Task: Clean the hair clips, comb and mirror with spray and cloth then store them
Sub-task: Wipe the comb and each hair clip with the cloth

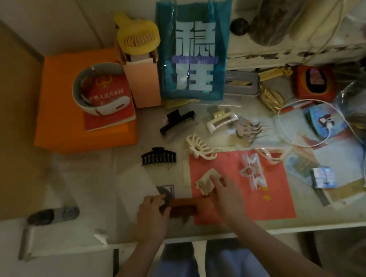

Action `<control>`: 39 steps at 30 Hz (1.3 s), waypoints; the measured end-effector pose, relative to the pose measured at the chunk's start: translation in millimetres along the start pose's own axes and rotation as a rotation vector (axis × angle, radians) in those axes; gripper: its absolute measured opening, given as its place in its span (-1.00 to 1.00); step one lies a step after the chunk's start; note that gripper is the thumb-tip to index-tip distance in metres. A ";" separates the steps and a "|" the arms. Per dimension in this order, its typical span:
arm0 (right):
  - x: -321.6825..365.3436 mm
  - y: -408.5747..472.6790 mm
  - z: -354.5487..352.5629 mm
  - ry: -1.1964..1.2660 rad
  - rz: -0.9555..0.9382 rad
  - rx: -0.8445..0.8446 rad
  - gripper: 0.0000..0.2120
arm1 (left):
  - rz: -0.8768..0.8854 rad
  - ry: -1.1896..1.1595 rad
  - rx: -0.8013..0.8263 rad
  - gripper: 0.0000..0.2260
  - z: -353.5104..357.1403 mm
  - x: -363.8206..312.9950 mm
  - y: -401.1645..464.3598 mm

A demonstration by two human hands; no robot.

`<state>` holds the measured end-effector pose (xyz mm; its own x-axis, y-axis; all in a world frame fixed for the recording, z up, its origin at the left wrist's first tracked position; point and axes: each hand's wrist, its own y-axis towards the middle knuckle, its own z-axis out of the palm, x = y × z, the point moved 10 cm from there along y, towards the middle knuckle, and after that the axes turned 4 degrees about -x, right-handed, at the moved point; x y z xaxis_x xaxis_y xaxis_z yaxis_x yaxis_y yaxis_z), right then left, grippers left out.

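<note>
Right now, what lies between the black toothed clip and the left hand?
A white cloth lies there, with the left hand at its near edge, per the head view.

Dim light falls on a pale glass-topped table (231, 228) against a cream wall (59, 20), brown floor (2, 133) at left.

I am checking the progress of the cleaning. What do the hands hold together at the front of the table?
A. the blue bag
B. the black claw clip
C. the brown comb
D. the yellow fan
C: the left hand and the right hand both grip the brown comb.
</note>
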<state>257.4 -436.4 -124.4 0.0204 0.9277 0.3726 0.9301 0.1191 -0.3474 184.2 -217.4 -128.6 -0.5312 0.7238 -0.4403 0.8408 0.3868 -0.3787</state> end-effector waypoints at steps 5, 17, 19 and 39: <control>10.0 14.8 2.3 -0.040 0.005 -0.077 -0.70 | 0.032 -0.036 -0.004 -0.64 -1.5 2.8 13.3; 14.2 17.5 4.8 -0.018 0.017 -0.239 -0.78 | 0.109 -0.041 0.046 -0.78 7.6 -10.5 19.0; 12.8 22.1 7.5 0.014 0.042 -0.231 -0.84 | 0.115 -0.036 0.058 -0.77 7.8 -10.9 21.2; 38.9 -27.3 -44.2 0.549 -0.073 -0.164 -0.75 | -0.126 -0.688 0.367 -0.78 -10.2 -92.8 -3.1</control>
<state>249.1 -419.2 -62.3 0.1004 0.5943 0.7979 0.9801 0.0790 -0.1822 232.0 -279.9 -78.3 -0.6660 0.1245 -0.7355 0.7456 0.1424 -0.6510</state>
